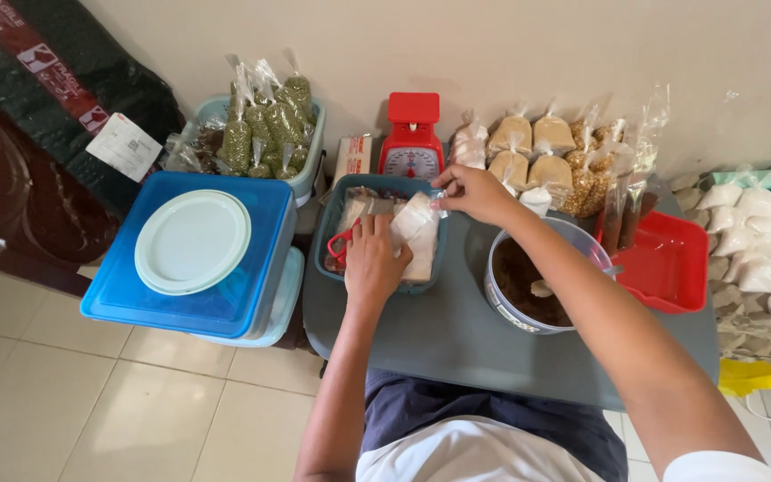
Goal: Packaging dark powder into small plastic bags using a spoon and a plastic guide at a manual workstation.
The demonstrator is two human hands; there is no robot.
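Note:
A teal basket (327, 234) stands on the grey table (439, 335) and holds clear plastic bags and a red tool. My left hand (373, 261) rests in the basket, pressing on the stack of bags (421, 259). My right hand (473, 193) pinches the top edge of one clear plastic bag (415, 216) and lifts it from the stack, over the basket's far right corner.
A tub of brown powder (528, 284) sits right of the basket, beside a red tray (669, 263). A red kitchen scale (411, 136) and tied bags of grains (546, 152) line the wall. Blue lidded boxes (191, 254) stand at left, white packets (760, 241) at right.

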